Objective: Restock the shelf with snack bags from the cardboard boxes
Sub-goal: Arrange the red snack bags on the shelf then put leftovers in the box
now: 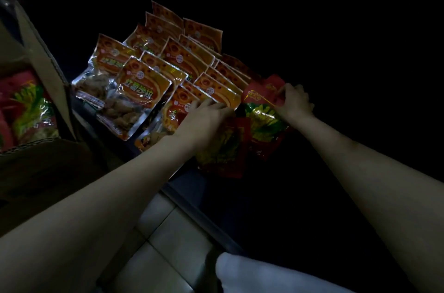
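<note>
Several orange snack bags [141, 91] stand in overlapping rows on a dark low shelf [189, 187]. To their right lie red snack bags with green and yellow print [264, 122]. My left hand [204, 117] rests on the left red bag [223, 148], its fingers reaching the nearest orange bags. My right hand [294, 103] pinches the top edge of the right red bag. An open cardboard box [45, 57] at the left holds more red bags [28, 110].
Pale floor tiles [173, 240] show below the shelf's front edge. A white cloth-covered knee [252, 276] is at the bottom. The shelf's right side and back are too dark to make out.
</note>
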